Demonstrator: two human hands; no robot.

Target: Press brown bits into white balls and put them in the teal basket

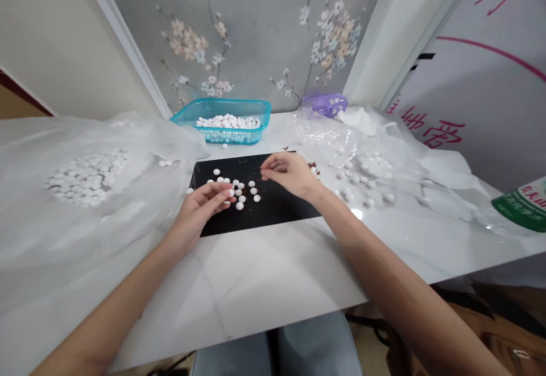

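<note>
My left hand [199, 208] is closed in a pinch on a small white round piece [231, 193], over the left part of a black board [281, 208]. Several similar white pieces [239, 206] lie on the board between my hands, with tiny reddish-brown bits [261, 191] among them. My right hand [290, 172] hovers over the board's far right part, thumb and fingertips pressed together. Whatever those fingers hold is too small to make out. More brown bits [314, 166] lie beyond my right wrist, partly hidden by it.
A blue plastic basket [217, 137] of white pieces stands behind the board. Clear plastic with white pieces spreads at left [140, 165] and right [333, 143]. A purple bag [325, 104] sits near the wall; a green-labelled bottle [522, 205] is at the right edge.
</note>
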